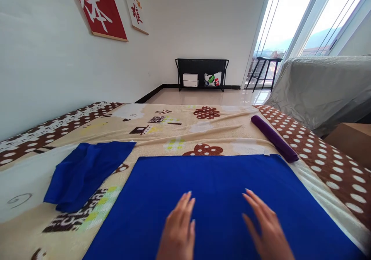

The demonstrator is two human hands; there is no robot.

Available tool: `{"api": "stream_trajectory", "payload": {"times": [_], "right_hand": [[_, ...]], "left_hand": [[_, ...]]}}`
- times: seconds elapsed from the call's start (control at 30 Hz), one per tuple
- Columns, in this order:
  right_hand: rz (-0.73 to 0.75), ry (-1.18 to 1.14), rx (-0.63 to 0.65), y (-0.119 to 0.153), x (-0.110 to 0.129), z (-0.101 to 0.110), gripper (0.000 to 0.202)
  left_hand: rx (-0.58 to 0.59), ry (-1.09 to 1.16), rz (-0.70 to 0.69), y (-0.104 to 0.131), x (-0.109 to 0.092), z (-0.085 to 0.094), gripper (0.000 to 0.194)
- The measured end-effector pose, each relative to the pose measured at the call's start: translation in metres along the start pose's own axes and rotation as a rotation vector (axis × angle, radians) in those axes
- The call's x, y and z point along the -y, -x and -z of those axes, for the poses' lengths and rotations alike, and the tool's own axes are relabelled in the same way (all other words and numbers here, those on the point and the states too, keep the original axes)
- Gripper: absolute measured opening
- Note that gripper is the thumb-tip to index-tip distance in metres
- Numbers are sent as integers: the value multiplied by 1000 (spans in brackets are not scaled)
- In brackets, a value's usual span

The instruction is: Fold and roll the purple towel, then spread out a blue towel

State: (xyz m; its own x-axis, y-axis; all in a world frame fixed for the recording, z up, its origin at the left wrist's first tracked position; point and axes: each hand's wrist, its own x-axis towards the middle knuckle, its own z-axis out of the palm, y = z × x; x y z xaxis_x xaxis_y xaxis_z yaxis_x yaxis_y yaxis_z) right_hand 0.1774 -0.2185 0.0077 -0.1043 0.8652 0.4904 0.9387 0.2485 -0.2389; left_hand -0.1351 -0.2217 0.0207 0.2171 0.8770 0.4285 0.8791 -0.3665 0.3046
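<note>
Resting flat with fingers spread, the left hand (177,229) and right hand (268,229) lie palm-down, gripping nothing, on the blue towel (217,182) spread smooth across the patterned blanket (179,130), with a crumpled blue cloth (84,173) to its left and a rolled purple towel (274,137) beyond its far right corner.

Both hands (223,229) lie flat on the spread blue towel (220,175).
</note>
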Motion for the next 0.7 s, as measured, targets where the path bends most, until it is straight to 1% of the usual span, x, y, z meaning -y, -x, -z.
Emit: {"api": "stream_trajectory", "payload": {"times": [0.03,0.07,0.1,0.13,0.17,0.2,0.27,0.33,0.43,0.5,0.57,0.63,0.7], "right_hand": [[110,39,2,-8,25,-13,55],[201,87,-5,-13,46,-23,57],[283,130,-13,-18,62,-31,57],[342,172,-28,-20,73,-37,58],[381,205,-41,-20,79,-42,59],[403,230,-50,-20,80,-45,59],[409,261,-45,-17,76,-49,59],[401,269,-29,-14,71,-51,59],[397,251,-21,-14,69,-54,61],[390,236,-12,-15,69,-54,62],[395,225,20,-16,65,-53,63],[377,224,62,-14,51,-48,64],[293,235,109,-7,23,-38,67]], "left_hand": [[-10,-75,-87,-14,-26,-13,61],[-15,-150,-133,-25,-47,-24,63],[-37,-215,-146,-30,-62,-35,64],[-69,-268,-145,-32,-71,-44,64],[-94,-311,-139,-31,-74,-51,62],[-116,-344,-138,-28,-74,-58,60],[-131,-390,-155,-20,-66,-65,56],[-106,-418,-177,-15,-58,-68,54],[-71,-434,-187,-15,-54,-66,53],[-72,-445,-193,-17,-54,-64,53],[-60,-453,-205,-19,-53,-62,54],[-36,-445,-219,-19,-52,-61,56],[-4,-415,-219,-17,-52,-61,60]]}}
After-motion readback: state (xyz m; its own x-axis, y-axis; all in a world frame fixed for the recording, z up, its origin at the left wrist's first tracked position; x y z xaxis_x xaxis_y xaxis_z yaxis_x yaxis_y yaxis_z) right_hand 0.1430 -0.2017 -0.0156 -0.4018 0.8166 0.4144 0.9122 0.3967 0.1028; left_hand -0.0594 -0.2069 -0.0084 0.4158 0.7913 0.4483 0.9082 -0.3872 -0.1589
